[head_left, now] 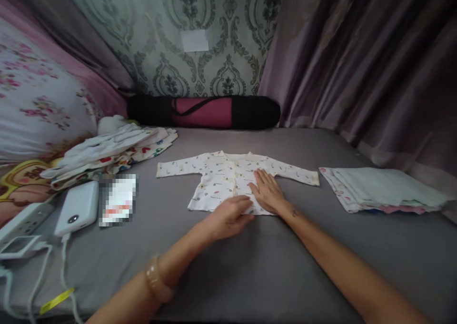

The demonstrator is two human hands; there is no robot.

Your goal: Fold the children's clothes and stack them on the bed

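A small white baby shirt with a tiny print and a buttoned front lies spread flat on the grey sheet, both sleeves stretched out sideways. My right hand is flat on the right part of its body, fingers extended. Over the middle of the bottom hem is my left hand, loosely bent, with a gap between the upper fingers and the lower ones. Some of its fingertips are hard to make out. A bracelet circles my left wrist.
Folded clothes are stacked on the right. Loose clothes lie in a heap at left. Nearby are a white power bank, a blurred-out item, a power strip and cables. A black and pink bag lies along the wall.
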